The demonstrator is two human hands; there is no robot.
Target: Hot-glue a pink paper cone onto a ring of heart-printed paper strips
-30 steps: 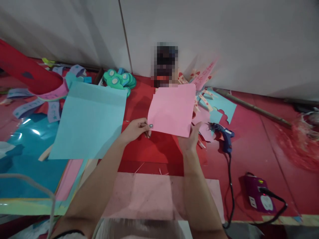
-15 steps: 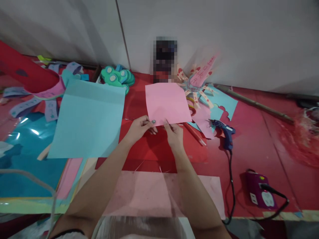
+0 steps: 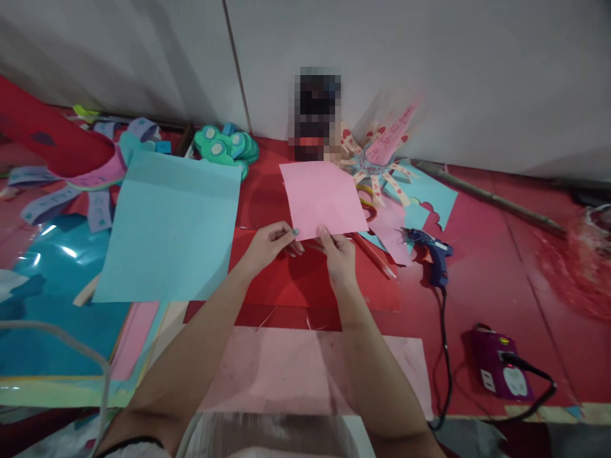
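Observation:
A pink paper sheet (image 3: 324, 197) is held up over the middle of the red table, its far edge near a pixelated dark object. My left hand (image 3: 274, 245) pinches its near left corner between thumb and fingers. My right hand (image 3: 338, 251) grips the near edge, thumb on top, to the right of that corner. Beneath both hands lies a glossy red sheet (image 3: 305, 280). Just right of my right hand rests a red pen-like stick (image 3: 377, 256). Scissors (image 3: 366, 202) with yellow and red handles are partly covered by the pink sheet.
A large light-blue sheet (image 3: 172, 229) lies left, green cut shapes (image 3: 224, 146) behind it. Right are a blue glue gun (image 3: 433, 254), its cord, a purple power adapter (image 3: 501, 366) and a long stick (image 3: 491, 196). A pink paper cone (image 3: 389, 137) stands at the back.
My right hand has shifted slightly to the right along the pink sheet's near edge. The sheet has tilted a little, and its far edge looks flatter.

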